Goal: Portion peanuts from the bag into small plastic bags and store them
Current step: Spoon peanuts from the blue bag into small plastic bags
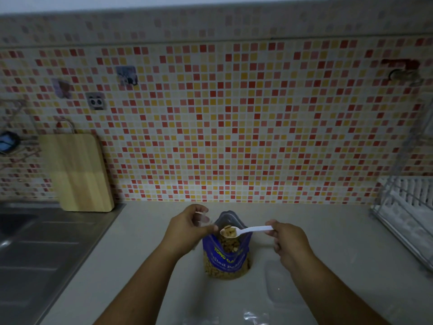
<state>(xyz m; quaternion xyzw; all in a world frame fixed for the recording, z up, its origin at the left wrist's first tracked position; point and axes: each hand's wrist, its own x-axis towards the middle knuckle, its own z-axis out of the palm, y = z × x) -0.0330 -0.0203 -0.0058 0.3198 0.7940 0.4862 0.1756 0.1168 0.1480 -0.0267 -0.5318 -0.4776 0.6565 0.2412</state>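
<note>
A blue bag of salted peanuts [226, 256] stands upright and open on the pale counter [145, 266], peanuts showing in its mouth. My right hand [289, 245] grips the handle of a white plastic spoon [248, 230]. The spoon's bowl carries a heap of peanuts just above the bag's mouth. My left hand [187, 228] pinches a small clear plastic bag [203, 218] at the bag's upper left, beside the spoon's bowl. The small bag is faint and hard to make out.
Clear plastic bags [255, 316] lie on the counter near the front edge, and a clear sheet [273, 275] lies under my right forearm. A steel sink drainboard [46, 249] is at left, a wooden cutting board [79, 172] leans on the tiled wall, and a wire dish rack [407, 212] stands at right.
</note>
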